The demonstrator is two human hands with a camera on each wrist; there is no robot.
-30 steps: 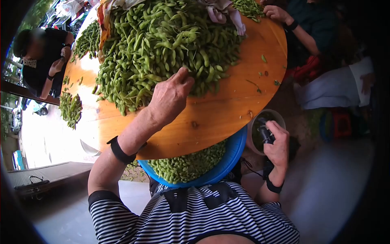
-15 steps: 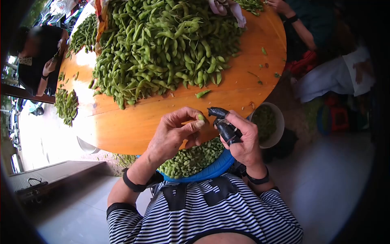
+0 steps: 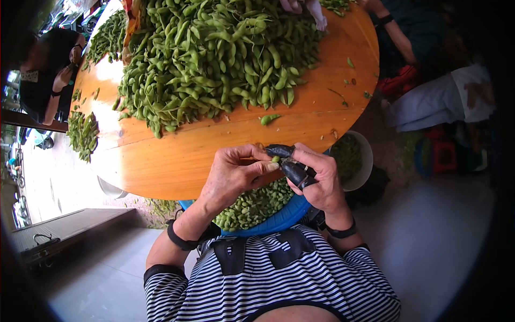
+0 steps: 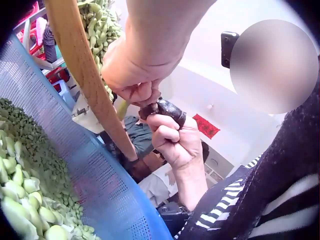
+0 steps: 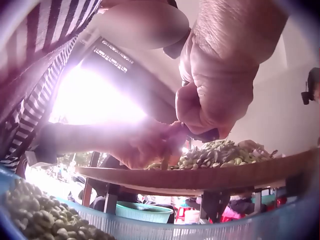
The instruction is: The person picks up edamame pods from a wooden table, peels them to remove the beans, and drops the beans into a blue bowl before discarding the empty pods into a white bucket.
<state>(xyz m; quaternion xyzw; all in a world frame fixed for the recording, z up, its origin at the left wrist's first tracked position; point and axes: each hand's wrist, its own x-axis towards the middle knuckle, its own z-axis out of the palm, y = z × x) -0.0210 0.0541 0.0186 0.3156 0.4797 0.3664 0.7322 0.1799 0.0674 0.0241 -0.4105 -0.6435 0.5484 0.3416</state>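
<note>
Left hand (image 3: 228, 173) now closer to right hand (image 3: 322, 182), fingers (image 3: 296, 174) of both pinching one green pod (image 3: 276, 159).

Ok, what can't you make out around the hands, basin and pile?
- Pod: head view; fingers partly cover it, so whether the right hand grips it is unclear.
- Left hand: right wrist view; glare blurs its fingers.
- Blue basin, far side: head view; table and hands hide it.
- Pod pile: head view; top edge crops it.
</note>
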